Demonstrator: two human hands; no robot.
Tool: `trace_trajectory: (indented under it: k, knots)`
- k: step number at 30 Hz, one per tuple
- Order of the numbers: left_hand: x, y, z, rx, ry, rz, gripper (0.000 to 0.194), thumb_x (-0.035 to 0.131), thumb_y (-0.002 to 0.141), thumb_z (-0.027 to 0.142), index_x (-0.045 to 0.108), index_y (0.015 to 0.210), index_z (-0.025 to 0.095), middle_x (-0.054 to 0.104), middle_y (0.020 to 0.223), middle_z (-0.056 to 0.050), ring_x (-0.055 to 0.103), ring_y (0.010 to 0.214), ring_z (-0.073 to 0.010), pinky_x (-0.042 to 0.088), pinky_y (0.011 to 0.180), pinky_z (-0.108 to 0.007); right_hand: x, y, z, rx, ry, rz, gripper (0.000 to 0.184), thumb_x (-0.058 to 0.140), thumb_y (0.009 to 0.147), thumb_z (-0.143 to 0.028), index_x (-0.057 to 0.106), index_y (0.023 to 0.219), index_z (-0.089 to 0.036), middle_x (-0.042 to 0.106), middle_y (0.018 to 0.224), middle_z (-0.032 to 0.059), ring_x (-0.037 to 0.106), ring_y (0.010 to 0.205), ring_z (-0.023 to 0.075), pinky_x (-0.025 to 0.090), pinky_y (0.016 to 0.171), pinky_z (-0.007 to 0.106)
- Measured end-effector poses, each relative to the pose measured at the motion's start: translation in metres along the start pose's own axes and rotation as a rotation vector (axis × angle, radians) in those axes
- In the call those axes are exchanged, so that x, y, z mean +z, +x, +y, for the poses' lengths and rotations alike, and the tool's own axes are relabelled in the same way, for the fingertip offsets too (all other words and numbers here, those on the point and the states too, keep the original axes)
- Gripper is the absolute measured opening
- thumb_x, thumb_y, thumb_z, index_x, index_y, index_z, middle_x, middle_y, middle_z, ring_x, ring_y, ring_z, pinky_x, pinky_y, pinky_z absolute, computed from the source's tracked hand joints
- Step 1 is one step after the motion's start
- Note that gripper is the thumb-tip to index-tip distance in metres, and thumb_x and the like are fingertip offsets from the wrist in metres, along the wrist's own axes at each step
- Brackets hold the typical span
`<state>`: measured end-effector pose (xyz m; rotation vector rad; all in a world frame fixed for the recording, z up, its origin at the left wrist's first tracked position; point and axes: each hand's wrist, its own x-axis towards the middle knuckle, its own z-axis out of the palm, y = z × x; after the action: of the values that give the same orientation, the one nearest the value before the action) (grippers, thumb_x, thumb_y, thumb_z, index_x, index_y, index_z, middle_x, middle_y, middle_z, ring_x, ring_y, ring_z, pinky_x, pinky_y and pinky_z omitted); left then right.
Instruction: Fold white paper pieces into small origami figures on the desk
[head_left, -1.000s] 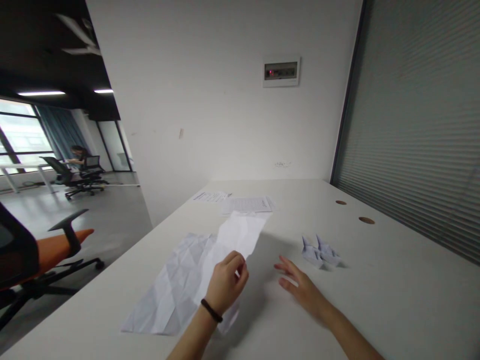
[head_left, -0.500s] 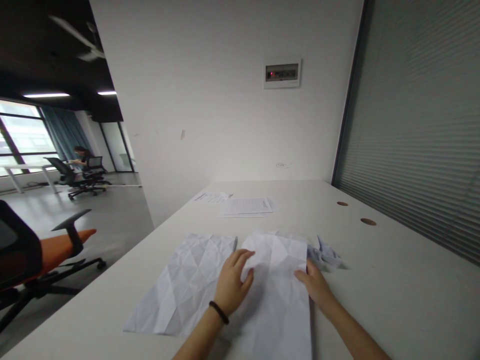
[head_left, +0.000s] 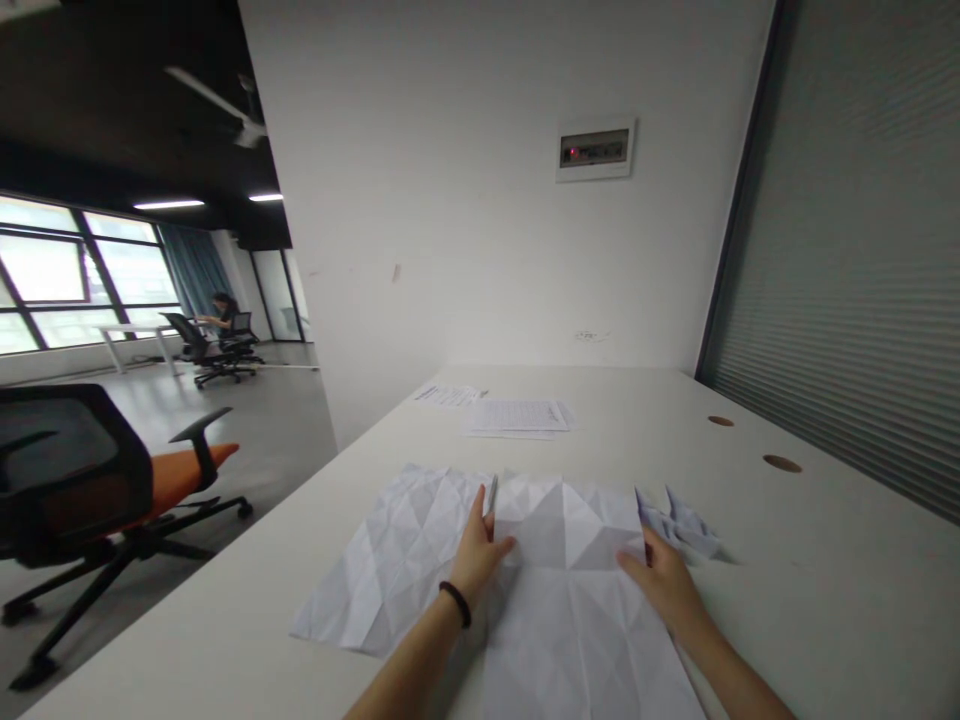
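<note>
A white sheet of paper (head_left: 566,610) with a grid of fold creases lies in front of me, its upper part slightly raised. My left hand (head_left: 480,560), with a dark band on the wrist, is at its left edge; the thumb rests over the paper and the index finger points away from me. My right hand (head_left: 667,585) pinches the right edge, thumb on top and fingers partly hidden behind the paper. A second creased sheet (head_left: 397,560) lies flat to the left. Between the two sheets a thin grey pen-like object (head_left: 492,492) shows in part.
A folded paper piece (head_left: 686,525) with pointed tips stands right of the sheet. Printed pages (head_left: 517,415) lie farther back on the white table (head_left: 810,620), which has two round holes. An orange-seated chair (head_left: 180,485) stands left. A person (head_left: 223,312) sits far off.
The sheet between my hands has been spread wider, so more creases show. My left hand has moved from over the paper to its left edge. The view has turned slightly left.
</note>
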<state>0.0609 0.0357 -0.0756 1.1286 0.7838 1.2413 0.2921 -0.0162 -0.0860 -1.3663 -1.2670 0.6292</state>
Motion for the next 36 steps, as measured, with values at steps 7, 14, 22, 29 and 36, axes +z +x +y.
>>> trace_trajectory:
  k: [7,14,22,29,36]
  knots:
    - [-0.009,0.006,0.001,0.235,0.354,-0.005,0.044,0.056,0.062,0.010,0.055,0.106,0.012,0.065,0.091,-0.007,0.059,0.082,-0.0199,0.045,0.074,-0.030,-0.007,0.002,-0.002,-0.021,-0.120,0.130,0.019,0.054,0.058,-0.033,0.061,0.068,-0.018,0.067,0.066,0.0029,0.062,0.062,0.0214,0.048,0.059,0.029]
    - [-0.015,0.000,0.008,0.416,0.805,-0.051,0.026,0.049,0.062,0.001,0.066,0.071,0.019,0.064,0.086,-0.004,0.053,0.086,-0.0203,0.040,0.082,-0.035,-0.015,0.005,-0.002,-0.049,-0.207,0.132,0.018,0.050,0.061,-0.034,0.060,0.064,-0.019,0.064,0.057,0.0016,0.059,0.056,0.0190,0.046,0.055,0.027]
    - [-0.024,-0.002,0.035,0.592,1.251,-0.294,0.049,0.035,0.065,-0.006,0.063,0.093,0.023,0.062,0.095,-0.002,0.053,0.091,-0.0160,0.042,0.084,-0.031,-0.034,0.005,-0.007,-0.292,-0.295,-0.279,0.026,0.047,0.058,-0.014,0.067,0.074,-0.019,0.068,0.090,0.0091,0.060,0.088,0.0223,0.044,0.082,0.038]
    - [-0.003,-0.018,0.034,0.567,1.185,-0.301,0.049,0.034,0.064,-0.002,0.058,0.099,0.022,0.061,0.099,-0.002,0.054,0.093,-0.0144,0.042,0.085,-0.029,-0.040,-0.001,-0.023,-0.311,-0.553,-0.350,0.035,0.036,0.067,-0.007,0.068,0.076,-0.019,0.067,0.094,0.0075,0.058,0.092,0.0185,0.042,0.086,0.037]
    - [0.022,-0.036,0.016,0.395,1.484,-0.550,0.053,0.050,0.077,0.033,0.036,0.127,0.022,0.036,0.133,-0.008,0.032,0.121,-0.0259,0.023,0.100,-0.046,0.003,-0.022,-0.029,-0.348,-0.690,-0.491,0.042,0.038,0.083,-0.038,0.046,0.122,-0.023,0.039,0.134,0.0063,0.032,0.123,0.0197,0.025,0.103,0.039]
